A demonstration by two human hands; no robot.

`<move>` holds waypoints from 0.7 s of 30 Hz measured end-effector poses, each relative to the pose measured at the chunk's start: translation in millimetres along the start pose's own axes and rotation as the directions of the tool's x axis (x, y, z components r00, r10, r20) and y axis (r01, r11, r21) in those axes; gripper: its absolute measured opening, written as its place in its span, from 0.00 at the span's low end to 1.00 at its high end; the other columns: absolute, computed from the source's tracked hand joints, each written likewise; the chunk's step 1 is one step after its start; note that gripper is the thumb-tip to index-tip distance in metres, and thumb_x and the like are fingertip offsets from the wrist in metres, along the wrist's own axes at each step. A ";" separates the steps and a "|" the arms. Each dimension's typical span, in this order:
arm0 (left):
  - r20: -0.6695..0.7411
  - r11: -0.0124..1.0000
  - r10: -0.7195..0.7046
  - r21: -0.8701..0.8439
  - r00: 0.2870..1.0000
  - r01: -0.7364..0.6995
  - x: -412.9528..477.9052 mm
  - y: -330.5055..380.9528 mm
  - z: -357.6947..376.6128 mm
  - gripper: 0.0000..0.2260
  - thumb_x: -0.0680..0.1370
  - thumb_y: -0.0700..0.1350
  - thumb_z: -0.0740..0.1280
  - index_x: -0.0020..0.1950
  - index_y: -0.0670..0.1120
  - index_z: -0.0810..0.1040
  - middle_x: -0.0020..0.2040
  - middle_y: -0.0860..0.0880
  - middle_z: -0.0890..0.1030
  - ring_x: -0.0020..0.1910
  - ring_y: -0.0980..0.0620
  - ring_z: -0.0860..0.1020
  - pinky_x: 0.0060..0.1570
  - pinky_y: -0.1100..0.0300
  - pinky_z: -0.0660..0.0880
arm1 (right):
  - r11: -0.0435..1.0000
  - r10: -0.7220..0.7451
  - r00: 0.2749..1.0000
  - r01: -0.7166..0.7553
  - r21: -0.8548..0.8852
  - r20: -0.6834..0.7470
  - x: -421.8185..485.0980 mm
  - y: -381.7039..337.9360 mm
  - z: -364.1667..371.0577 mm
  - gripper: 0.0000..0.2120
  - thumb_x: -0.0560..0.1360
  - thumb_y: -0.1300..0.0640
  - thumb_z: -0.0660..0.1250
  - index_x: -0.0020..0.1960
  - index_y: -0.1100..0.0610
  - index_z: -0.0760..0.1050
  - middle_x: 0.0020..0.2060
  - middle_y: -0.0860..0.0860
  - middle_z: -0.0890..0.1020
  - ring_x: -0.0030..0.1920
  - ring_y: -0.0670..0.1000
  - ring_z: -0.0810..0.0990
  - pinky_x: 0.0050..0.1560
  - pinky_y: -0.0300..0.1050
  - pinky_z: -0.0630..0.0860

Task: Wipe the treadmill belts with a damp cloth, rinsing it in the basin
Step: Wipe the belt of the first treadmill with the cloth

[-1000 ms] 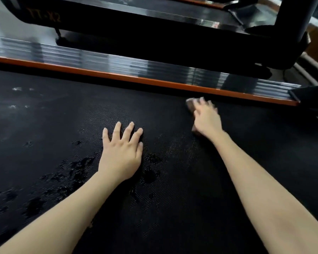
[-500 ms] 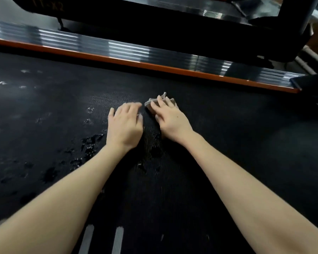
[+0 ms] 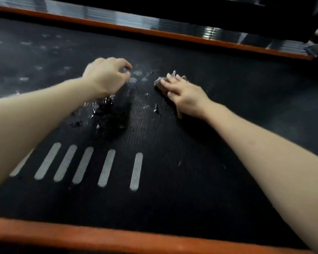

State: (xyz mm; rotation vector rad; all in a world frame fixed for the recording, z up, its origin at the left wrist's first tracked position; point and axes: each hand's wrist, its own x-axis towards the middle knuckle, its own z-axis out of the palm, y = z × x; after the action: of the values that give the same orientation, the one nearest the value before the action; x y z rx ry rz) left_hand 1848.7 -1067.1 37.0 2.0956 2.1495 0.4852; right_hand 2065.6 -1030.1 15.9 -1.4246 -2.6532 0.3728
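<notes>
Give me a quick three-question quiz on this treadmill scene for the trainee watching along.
1. True or false: the right hand presses flat on the cloth.
2. Fill in: close to the near orange rail, the belt carries a row of white ____.
3. The wet patch lies nearest to: A) the left hand; B) the far orange rail; C) the near orange rail.
Key: 1 true; 2 stripes; 3 A.
</notes>
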 end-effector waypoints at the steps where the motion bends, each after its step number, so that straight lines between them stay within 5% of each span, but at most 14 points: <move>1: -0.003 1.000 -0.016 0.010 1.000 0.016 -7.7 -2.3 -3.2 0.16 0.81 0.49 0.57 0.67 0.52 0.73 0.66 0.45 0.74 0.65 0.40 0.70 0.62 0.50 0.66 | 1.000 0.010 1.000 -0.010 -0.006 0.001 0.8 -0.2 0.5 0.23 0.82 0.56 0.53 0.76 0.49 0.57 0.77 0.49 0.52 0.76 0.49 0.47 0.75 0.46 0.45; 4: -0.032 0.998 -0.042 0.038 0.999 0.043 -32.2 -9.5 -12.6 0.16 0.80 0.49 0.55 0.66 0.52 0.74 0.66 0.45 0.75 0.64 0.41 0.70 0.61 0.50 0.68 | 1.000 0.009 1.000 -0.009 -0.004 -0.005 -12.8 -15.8 4.4 0.23 0.81 0.56 0.54 0.75 0.48 0.57 0.77 0.49 0.53 0.76 0.50 0.48 0.75 0.48 0.47; 9: -0.060 0.993 -0.102 0.052 0.993 0.105 -53.1 -6.8 -24.9 0.16 0.80 0.49 0.55 0.65 0.52 0.74 0.65 0.44 0.76 0.64 0.40 0.71 0.61 0.51 0.68 | 0.928 -0.372 0.926 0.369 0.047 0.067 -90.2 -93.0 26.8 0.23 0.81 0.56 0.56 0.75 0.48 0.58 0.76 0.47 0.53 0.76 0.48 0.47 0.75 0.46 0.46; 11: -0.046 0.990 -0.124 0.060 0.991 0.127 -60.1 -10.1 -24.0 0.16 0.80 0.50 0.56 0.66 0.52 0.73 0.66 0.45 0.75 0.64 0.40 0.70 0.62 0.51 0.67 | 0.911 -0.412 0.907 0.406 0.075 0.085 -102.5 -95.3 26.2 0.23 0.81 0.57 0.56 0.75 0.47 0.59 0.76 0.45 0.54 0.76 0.46 0.47 0.75 0.45 0.45; 16: 0.055 0.989 -0.061 0.136 0.997 0.053 -74.7 -37.6 -13.1 0.19 0.82 0.53 0.53 0.73 0.55 0.66 0.74 0.49 0.65 0.73 0.44 0.61 0.72 0.46 0.56 | 0.999 0.012 1.000 -0.012 0.040 0.017 -69.8 -37.3 3.7 0.24 0.81 0.60 0.55 0.75 0.48 0.58 0.76 0.47 0.53 0.76 0.50 0.49 0.73 0.48 0.43; 18: 0.097 0.985 -0.062 0.169 0.993 0.045 -78.6 -52.2 -10.0 0.20 0.82 0.56 0.52 0.74 0.57 0.63 0.76 0.51 0.61 0.75 0.45 0.56 0.73 0.44 0.52 | 0.979 0.200 0.978 -0.197 0.040 -0.056 -54.8 -22.7 0.7 0.23 0.81 0.59 0.53 0.75 0.49 0.58 0.77 0.49 0.53 0.76 0.53 0.48 0.73 0.50 0.44; 21: 0.166 0.985 -0.042 0.173 0.985 0.012 -84.5 -62.3 0.7 0.21 0.82 0.57 0.50 0.75 0.59 0.60 0.77 0.52 0.57 0.76 0.44 0.53 0.73 0.43 0.49 | 0.959 0.281 0.956 -0.284 -0.023 -0.083 -50.0 -29.7 5.7 0.23 0.82 0.58 0.51 0.76 0.49 0.57 0.77 0.50 0.53 0.76 0.55 0.49 0.73 0.52 0.46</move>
State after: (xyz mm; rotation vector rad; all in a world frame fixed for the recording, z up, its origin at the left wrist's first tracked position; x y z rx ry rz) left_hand 1793.4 -1150.6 5.5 2.1019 2.1873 0.1174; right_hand 2068.3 -1088.4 19.3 -1.7965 -2.4082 0.2889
